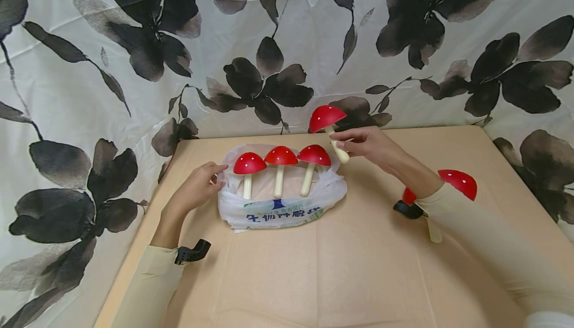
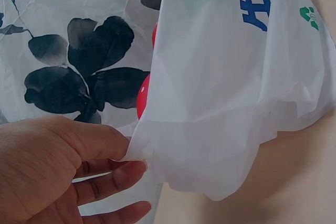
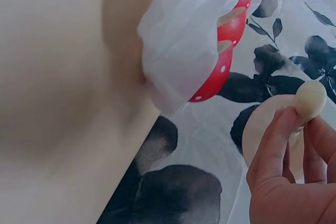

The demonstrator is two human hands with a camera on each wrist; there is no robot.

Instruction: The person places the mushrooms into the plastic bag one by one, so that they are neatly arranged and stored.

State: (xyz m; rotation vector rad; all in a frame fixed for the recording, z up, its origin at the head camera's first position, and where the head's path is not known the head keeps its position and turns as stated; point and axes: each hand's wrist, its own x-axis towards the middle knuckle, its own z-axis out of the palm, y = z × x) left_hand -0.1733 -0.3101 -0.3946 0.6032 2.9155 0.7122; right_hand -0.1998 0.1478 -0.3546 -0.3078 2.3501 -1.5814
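Two hands work over one counter [image 1: 287,278]. The left hand [image 1: 197,187] has its grip pinched narrow on the edge of one white plastic bag [image 1: 278,221] printed with blue characters. Three red-capped mushrooms [image 1: 281,155] lie side by side in the bag's opening, stems toward the person. The right hand [image 1: 369,146] has its grip closed on the pale stem of one more mushroom [image 1: 326,117], raised just beyond the bag's right end. Two further red caps [image 1: 459,183] and one stem end [image 1: 434,232] show around the right forearm, which partly hides them. Each wrist carries one black device [image 1: 193,252].
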